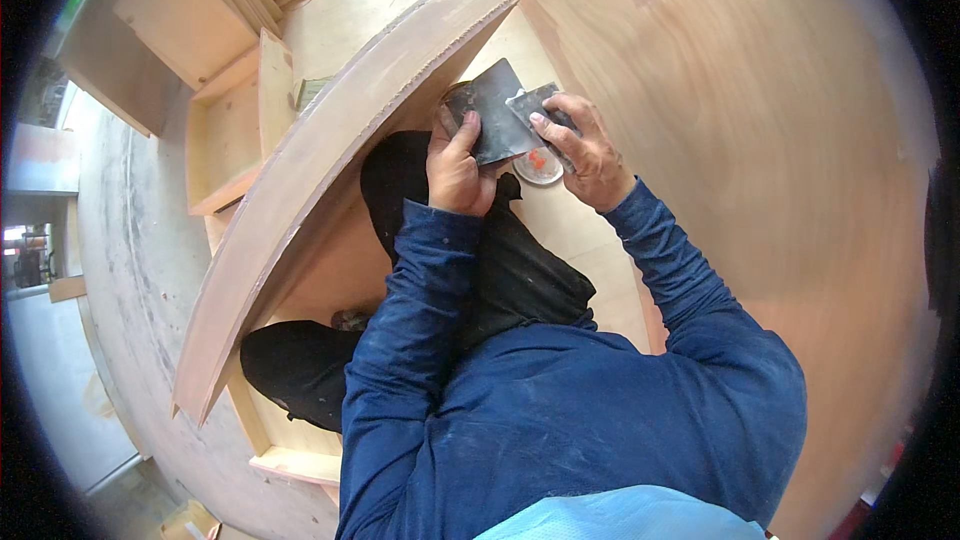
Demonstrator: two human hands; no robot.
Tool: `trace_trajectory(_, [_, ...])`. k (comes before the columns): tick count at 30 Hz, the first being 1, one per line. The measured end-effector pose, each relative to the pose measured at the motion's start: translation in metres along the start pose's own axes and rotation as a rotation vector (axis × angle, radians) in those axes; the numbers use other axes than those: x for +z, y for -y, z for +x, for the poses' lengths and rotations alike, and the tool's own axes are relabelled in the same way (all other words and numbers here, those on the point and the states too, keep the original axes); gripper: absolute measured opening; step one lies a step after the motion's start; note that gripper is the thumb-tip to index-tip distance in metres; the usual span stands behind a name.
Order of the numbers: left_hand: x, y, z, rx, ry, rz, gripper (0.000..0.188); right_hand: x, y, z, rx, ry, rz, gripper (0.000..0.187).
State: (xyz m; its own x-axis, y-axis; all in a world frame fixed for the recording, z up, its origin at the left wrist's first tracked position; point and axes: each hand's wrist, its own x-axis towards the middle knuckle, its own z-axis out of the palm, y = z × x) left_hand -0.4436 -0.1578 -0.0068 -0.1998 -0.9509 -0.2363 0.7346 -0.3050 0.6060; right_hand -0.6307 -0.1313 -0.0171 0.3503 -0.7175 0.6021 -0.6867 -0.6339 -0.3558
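Observation:
My left hand (461, 168) is closed on a dark grey flat plate (496, 110), its thumb lying on the face. My right hand (588, 152) grips a smaller dark putty scraper (533, 107), whose edge rests against or just over the plate's right side. A bit of whitish paste (517, 98) shows where the two meet. Below them is a round, shallow, pale lid or tin (540, 167) with an orange-red smear. To the left of my hands stands a long curved wooden piece (330, 140), its near edge rough.
Open wooden box frames (228, 140) and stacked panels (190, 20) stand at the far left. A broad wooden panel (750, 140) rises on the right. My dark-trousered legs are folded beside the curved piece, over light wood framing (300, 462).

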Motion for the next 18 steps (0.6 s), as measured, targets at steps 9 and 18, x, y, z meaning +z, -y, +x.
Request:
trace_trajectory(9, [0.004,0.002,-0.008,0.035,0.028,-0.032,0.039,0.016,-0.033,-0.044,0.141,0.215,-0.128,0.038])
trace_trajectory(18, [-0.006,0.005,-0.009,0.162,0.042,0.035,0.045,-0.001,0.005,-0.007,0.812,-0.453,1.354,0.044])
